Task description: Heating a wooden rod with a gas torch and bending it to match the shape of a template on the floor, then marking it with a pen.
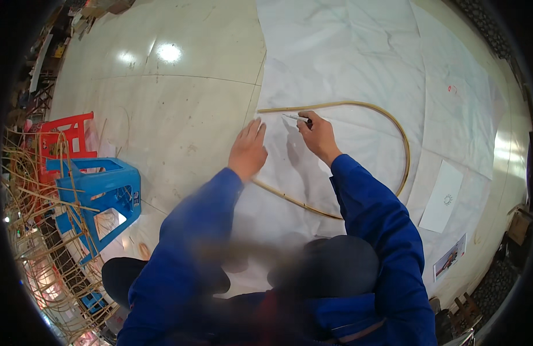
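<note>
A long bamboo strip (pixel 407 151), bent into a wide U, lies on the large white sheet (pixel 358 153) before me. Its curve is at the right and both ends point left. Flat on the sheet by the upper end rests my left hand (pixel 248 151), its fingers stretched out and holding nothing. The lower arm of the strip runs up to my left wrist, where its end is hidden. My right hand (pixel 318 137) pinches a slim pen (pixel 295 117), silver with a dark part, just below the upper arm of the strip. Its tip points left.
At the left stand a blue plastic stool (pixel 119 184) and a red one (pixel 76 132), beside a lattice frame of thin strips (pixel 50 254). On the right lie a white paper (pixel 442 196) with a small drawing and a printed picture (pixel 450 258). Tiled floor (pixel 162 109) borders the sheet.
</note>
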The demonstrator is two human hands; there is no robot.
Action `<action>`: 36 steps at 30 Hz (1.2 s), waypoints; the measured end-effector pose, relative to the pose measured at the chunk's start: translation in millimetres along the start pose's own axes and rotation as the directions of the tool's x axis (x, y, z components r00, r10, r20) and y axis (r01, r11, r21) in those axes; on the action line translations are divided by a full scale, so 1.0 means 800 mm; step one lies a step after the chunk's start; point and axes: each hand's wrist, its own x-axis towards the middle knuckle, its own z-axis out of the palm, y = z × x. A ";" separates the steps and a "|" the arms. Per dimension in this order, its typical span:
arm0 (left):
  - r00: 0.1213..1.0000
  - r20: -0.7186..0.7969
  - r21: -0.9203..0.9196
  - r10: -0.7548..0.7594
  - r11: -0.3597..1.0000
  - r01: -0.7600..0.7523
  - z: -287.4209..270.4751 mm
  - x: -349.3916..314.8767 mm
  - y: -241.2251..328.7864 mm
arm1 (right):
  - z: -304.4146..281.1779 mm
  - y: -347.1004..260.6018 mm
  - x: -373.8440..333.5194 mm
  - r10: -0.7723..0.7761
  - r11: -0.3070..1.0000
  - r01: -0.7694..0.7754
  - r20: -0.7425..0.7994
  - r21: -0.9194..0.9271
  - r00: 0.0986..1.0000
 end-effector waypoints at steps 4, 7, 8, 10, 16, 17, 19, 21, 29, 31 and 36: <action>1.000 -0.017 0.034 -0.004 0.999 0.005 0.009 0.047 -0.012 | 0.009 0.010 0.018 -0.017 0.998 0.019 0.032 -0.066 0.999; 0.996 0.089 0.041 -0.008 0.999 0.005 0.007 0.057 -0.018 | 0.016 0.008 0.026 -0.108 0.994 0.108 0.006 -0.014 0.994; 0.996 0.086 0.042 -0.011 0.999 0.007 0.005 0.060 -0.019 | 0.017 0.005 0.026 -0.101 0.994 0.103 0.048 -0.028 0.994; 0.976 0.219 0.027 -0.009 1.000 0.003 0.007 0.064 -0.023 | 0.019 -0.006 0.027 -0.098 0.994 0.102 0.088 -0.043 0.991; 0.966 0.258 0.006 0.031 0.999 -0.034 0.006 0.075 -0.022 | 0.033 -0.009 0.029 -0.152 0.982 0.166 0.143 -0.091 0.978; 0.965 0.258 0.004 0.043 0.999 -0.045 0.004 0.077 -0.022 | 0.037 -0.006 0.029 -0.166 0.973 0.186 0.145 -0.138 0.975; 0.939 0.344 -0.019 -0.014 1.000 0.022 -0.003 0.075 -0.019 | 0.032 -0.003 0.029 -0.176 0.962 0.201 0.141 -0.187 0.974; 0.930 0.368 -0.006 -0.017 1.000 0.021 -0.009 0.076 -0.012 | 0.022 0.001 0.029 -0.136 0.961 0.153 0.090 -0.231 0.987; 0.924 0.382 0.043 -0.020 0.999 0.004 -0.010 0.073 -0.007 | -0.061 0.022 0.030 -0.076 0.953 0.068 -0.018 -0.296 0.997; 0.924 0.382 0.050 0.001 0.999 -0.022 -0.008 0.075 -0.007 | -0.083 0.032 0.030 -0.044 0.949 0.031 -0.033 -0.313 0.998; 0.931 0.364 0.060 0.025 0.997 -0.051 -0.005 0.072 -0.013 | -0.133 0.047 0.031 0.000 0.924 -0.031 -0.082 -0.381 0.997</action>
